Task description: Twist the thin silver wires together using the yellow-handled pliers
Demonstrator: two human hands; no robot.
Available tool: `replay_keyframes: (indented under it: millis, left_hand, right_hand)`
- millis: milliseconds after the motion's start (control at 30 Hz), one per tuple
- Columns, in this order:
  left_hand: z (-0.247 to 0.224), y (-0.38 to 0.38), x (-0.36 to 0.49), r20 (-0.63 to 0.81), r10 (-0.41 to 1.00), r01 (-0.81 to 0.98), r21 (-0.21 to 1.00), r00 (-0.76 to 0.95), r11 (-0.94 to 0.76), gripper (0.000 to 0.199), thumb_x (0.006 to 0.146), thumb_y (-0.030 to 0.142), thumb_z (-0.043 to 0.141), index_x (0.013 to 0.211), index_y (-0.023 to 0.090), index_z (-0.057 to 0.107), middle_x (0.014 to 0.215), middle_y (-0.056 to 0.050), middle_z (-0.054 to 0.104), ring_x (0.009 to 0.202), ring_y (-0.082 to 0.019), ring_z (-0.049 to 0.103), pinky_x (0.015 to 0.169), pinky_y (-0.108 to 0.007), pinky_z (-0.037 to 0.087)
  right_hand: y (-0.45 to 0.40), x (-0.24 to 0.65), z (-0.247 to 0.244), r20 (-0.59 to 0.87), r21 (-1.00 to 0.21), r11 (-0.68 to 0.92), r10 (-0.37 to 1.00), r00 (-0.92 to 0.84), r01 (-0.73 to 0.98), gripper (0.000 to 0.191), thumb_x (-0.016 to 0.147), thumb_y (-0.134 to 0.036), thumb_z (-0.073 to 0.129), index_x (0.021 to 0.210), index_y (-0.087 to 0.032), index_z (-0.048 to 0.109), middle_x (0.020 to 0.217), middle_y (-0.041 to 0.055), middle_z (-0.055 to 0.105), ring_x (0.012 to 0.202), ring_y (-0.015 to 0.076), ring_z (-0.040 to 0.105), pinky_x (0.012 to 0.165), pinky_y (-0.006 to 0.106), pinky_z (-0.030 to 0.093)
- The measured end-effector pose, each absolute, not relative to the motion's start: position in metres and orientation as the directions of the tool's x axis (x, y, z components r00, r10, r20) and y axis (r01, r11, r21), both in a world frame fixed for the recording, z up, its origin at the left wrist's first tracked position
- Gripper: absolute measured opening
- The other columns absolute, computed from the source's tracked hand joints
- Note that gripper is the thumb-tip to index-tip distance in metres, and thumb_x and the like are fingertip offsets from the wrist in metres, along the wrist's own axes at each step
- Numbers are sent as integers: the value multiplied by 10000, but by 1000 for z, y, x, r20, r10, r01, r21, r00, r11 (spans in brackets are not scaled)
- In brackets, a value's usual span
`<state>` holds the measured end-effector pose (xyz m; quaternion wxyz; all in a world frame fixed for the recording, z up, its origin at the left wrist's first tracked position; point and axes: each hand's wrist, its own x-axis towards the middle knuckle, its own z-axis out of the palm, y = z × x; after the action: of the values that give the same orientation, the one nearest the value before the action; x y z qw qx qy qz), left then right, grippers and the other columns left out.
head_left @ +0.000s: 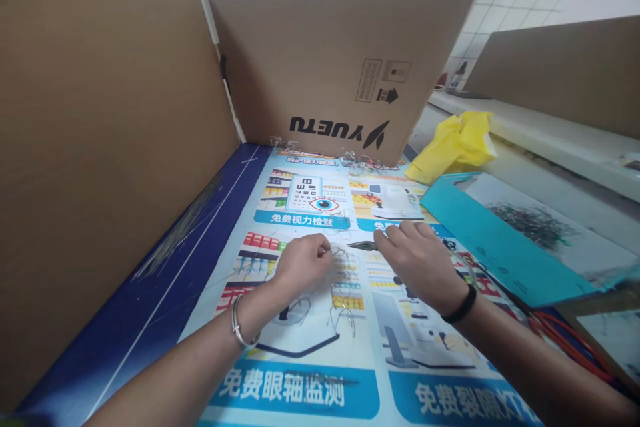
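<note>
My left hand [305,260], with a silver bracelet at its wrist, is closed in a pinch over the printed sheet [375,347]. A thin wire [342,251] shows at its fingertips, curving towards the right. In my right hand [415,257] is a pair of pliers [363,245], gripped by its handles, which the fingers mostly hide. The dark jaws point left at the wire, a short way from my left fingertips. Several loose bent wires [344,310] lie on the sheet below the hands. More thin strands [320,379] lie across the lower blue caption.
Cardboard panels stand at the left [100,113] and at the back [320,67]. Wire tangles [365,161] lie by the back panel. At right are a turquoise box [515,247] with a wire heap [530,223], a yellow bag [455,147] and red cable [570,340]. Straight strands [180,230] lie left.
</note>
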<state>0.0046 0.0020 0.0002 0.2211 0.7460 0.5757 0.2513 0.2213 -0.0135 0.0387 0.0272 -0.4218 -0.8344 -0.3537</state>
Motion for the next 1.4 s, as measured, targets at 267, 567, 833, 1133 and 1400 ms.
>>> replay_keyframes:
  millis: [267, 567, 833, 1133, 1400]
  left_hand:
    - [-5, 5, 5, 86, 976, 662, 723, 198, -198, 127, 713, 264, 521, 665, 201, 620, 619, 26, 650, 577, -125, 564, 500, -209, 339]
    - [1, 6, -1, 108, 952, 591, 762, 288, -265, 135, 719, 220, 498, 709, 187, 629, 600, 34, 603, 563, -108, 530, 533, -203, 368]
    - [2, 6, -1, 108, 937, 578, 762, 333, -293, 135, 732, 196, 478, 721, 189, 613, 616, 32, 589, 585, -106, 530, 545, -198, 376]
    - [2, 4, 0, 126, 931, 596, 737, 343, -319, 139, 730, 185, 482, 724, 189, 621, 613, 34, 584, 573, -96, 518, 549, -202, 366]
    - [4, 3, 0, 98, 938, 604, 741, 333, -292, 141, 731, 195, 484, 732, 189, 624, 612, 31, 589, 565, -98, 515, 546, -205, 368]
  right_hand:
    - [-9, 225, 12, 411, 439, 367, 730, -546, 820, 103, 845, -168, 489, 804, -191, 580, 697, 37, 515, 725, 191, 397, 663, 337, 198]
    - [-5, 233, 7, 390, 361, 425, 739, -548, 830, 104, 831, -190, 510, 794, -193, 607, 716, 44, 538, 749, 190, 406, 676, 327, 209]
    - [-4, 235, 1, 373, 322, 459, 743, -556, 828, 76, 812, -190, 539, 786, -194, 610, 712, 43, 539, 756, 188, 408, 689, 324, 213]
    - [-3, 236, -7, 338, 300, 482, 754, -564, 823, 55, 790, -156, 554, 755, -186, 585, 691, 30, 528, 709, 175, 404, 659, 316, 197]
    - [-4, 235, -7, 383, 274, 476, 743, -549, 836, 89, 806, -162, 530, 744, -182, 592, 677, 27, 533, 699, 167, 423, 650, 306, 196]
